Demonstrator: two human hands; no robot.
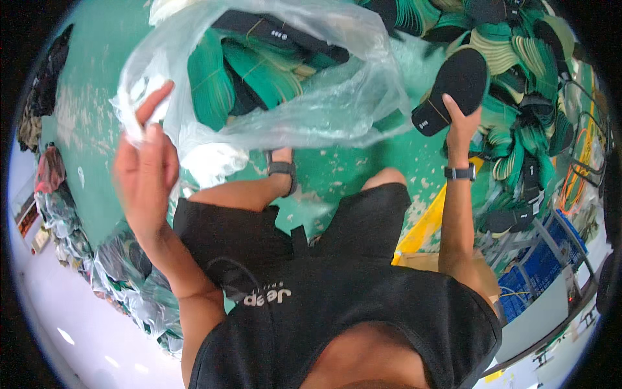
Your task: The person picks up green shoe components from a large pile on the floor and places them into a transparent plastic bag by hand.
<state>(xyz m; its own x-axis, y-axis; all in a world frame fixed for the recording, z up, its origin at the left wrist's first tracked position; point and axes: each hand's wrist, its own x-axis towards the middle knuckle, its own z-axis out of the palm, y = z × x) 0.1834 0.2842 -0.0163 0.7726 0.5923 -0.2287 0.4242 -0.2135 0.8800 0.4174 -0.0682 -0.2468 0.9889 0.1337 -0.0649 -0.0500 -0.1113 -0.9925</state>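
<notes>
The left hand (146, 172) pinched the rim of a clear plastic bag (304, 97) and held it up, its mouth gaping toward the right. The right hand (461, 123) gripped a bundle of black insoles (453, 87), long axis tilted up and right, just beside the bag's right edge, nearer than the left hand.

Green floor (97, 110), scuffed; blue crate (541, 262) right.

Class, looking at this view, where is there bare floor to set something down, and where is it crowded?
Bare green floor lies left of the plastic bag, and a smaller patch between the knees. The insole pile at right and the bagged bundles lower left are crowded.
</notes>
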